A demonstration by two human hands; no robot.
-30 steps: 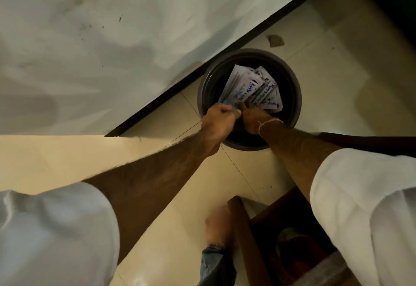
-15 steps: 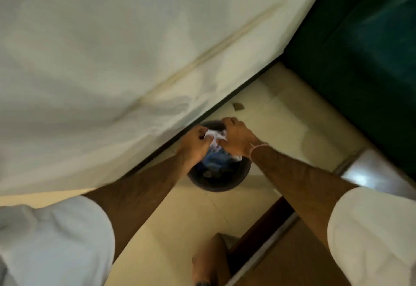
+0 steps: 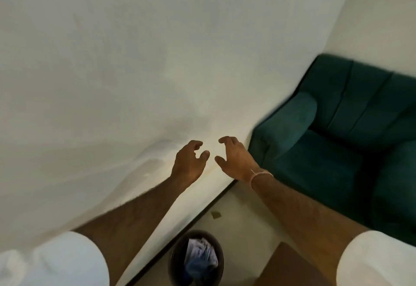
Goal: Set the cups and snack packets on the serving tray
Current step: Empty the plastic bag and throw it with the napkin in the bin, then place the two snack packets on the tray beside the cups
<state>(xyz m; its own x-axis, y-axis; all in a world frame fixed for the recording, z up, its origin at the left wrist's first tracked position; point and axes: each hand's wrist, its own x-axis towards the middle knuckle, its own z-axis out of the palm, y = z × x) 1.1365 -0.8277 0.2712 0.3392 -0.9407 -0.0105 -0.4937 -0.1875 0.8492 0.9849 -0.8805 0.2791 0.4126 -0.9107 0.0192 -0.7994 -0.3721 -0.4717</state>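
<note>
Left hand (image 3: 190,162), right hand (image 3: 236,158): raised side by side before wall (image 3: 135,60), fingers loosely spread, both empty. Cups, packets, serving tray: none in view; direction from hands undeterminable. Bin (image 3: 195,258) below.

Both arms reach forward and upward, bare from the short white sleeves to the wrists. The left hand (image 3: 190,162) is raised with its back to the camera, fingers (image 3: 195,145) curled loosely and the thumb spread apart, holding nothing. The right hand (image 3: 236,158) mirrors it just beside, palm turned inward, fingers bent in a loose claw, also empty. A thin pale band circles the right wrist. The two hands are close but not touching.
</note>
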